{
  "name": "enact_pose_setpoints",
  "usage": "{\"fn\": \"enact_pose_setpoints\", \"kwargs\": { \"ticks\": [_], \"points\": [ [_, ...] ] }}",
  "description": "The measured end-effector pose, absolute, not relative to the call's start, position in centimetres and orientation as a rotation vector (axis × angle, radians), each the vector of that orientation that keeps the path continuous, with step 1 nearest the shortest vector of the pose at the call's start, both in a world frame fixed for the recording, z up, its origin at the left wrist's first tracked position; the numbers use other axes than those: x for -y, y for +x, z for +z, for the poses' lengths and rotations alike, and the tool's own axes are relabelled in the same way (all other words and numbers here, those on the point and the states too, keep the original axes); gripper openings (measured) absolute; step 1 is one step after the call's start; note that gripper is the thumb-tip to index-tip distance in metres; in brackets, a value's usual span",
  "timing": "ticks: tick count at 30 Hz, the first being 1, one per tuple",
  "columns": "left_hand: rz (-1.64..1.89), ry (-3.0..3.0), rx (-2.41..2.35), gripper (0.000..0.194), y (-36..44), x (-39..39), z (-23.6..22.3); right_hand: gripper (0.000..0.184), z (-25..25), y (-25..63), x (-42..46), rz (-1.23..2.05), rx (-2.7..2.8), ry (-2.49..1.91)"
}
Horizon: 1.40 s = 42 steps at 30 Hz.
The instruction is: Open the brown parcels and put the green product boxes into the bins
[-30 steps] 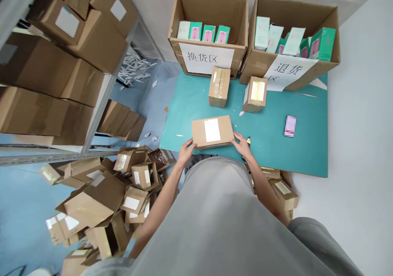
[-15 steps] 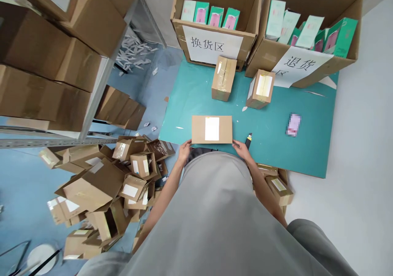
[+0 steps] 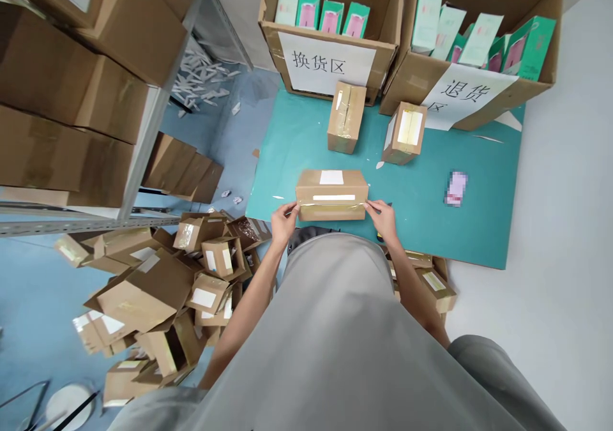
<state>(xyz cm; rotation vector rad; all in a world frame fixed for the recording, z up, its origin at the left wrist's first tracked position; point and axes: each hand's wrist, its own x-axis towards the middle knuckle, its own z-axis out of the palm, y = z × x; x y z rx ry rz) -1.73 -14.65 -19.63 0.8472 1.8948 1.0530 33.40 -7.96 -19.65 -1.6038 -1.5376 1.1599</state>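
Observation:
A taped brown parcel (image 3: 331, 195) with a white label lies on the teal mat (image 3: 421, 195), tipped so that its taped side faces me. My left hand (image 3: 283, 221) grips its left end and my right hand (image 3: 382, 217) grips its right end, fingers curled on the edges. Just behind my right hand a small dark cutter is mostly hidden.
Two small taped boxes (image 3: 345, 117) (image 3: 405, 132) stand farther back on the mat. Behind them two big open cartons (image 3: 330, 67) (image 3: 460, 92) with paper signs hold green and pink product boxes. A heap of opened parcels (image 3: 163, 290) lies left; shelving with cartons (image 3: 71, 99) beyond.
The parcel has been rolled away from me: its labelled face, which pointed up, now faces back, and the taped side shows. Both hands stayed on its ends.

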Motion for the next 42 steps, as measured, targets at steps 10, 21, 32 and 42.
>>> {"fn": "enact_pose_setpoints", "kwargs": {
  "ticks": [10,21,32,42],
  "points": [
    [1.035,0.916,-1.97,0.043,-1.8,14.6,-20.3,0.061,-20.1,33.1,6.8,1.088,1.68,-1.63],
    [0.696,0.835,-1.898,0.061,-0.7,15.2,-23.7,0.059,-26.1,34.5,9.0,1.32,1.679,-1.761],
    [0.729,0.871,-1.855,0.043,-0.7,14.8,-22.3,0.057,-25.1,34.2,8.5,1.338,1.669,-1.605],
    [0.788,0.895,-1.981,0.037,-2.0,14.2,-21.6,0.075,-23.6,33.1,7.2,1.247,1.648,-1.704]
  ]
}}
